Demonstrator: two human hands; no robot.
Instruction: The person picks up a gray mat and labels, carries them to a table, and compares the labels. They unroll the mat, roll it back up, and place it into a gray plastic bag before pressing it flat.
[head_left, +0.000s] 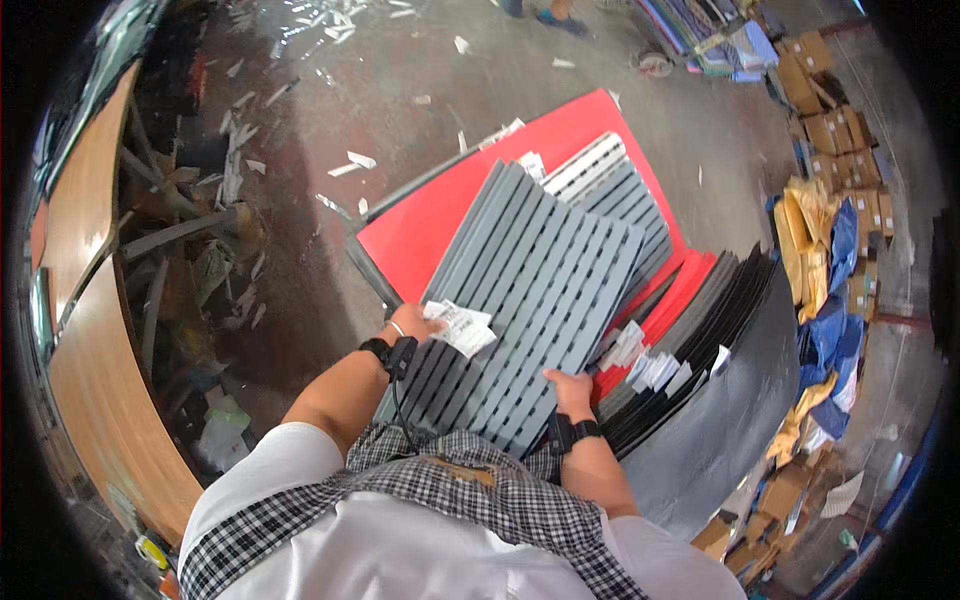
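Several grey ribbed panels [530,290] with rows of dark slots lean in a stack in front of my body. My left hand [410,322] is closed on the stack's left edge, beside a white printed label [465,330]. On the lower right edge of the top panel, my right hand [572,392] is closed with the thumb lying over the face; its other fingers are partly hidden. Behind the stack are a smaller slotted panel with white and grey ribs [590,170] and a large red sheet [420,230].
To the right stand many thin black sheets [700,350] on edge, with white labels, and a big dark grey sheet [720,430]. Yellow and blue bags [805,240] and cardboard boxes [835,130] line the right side. Wooden boards [105,370] stand left; white scraps [360,160] litter the floor.
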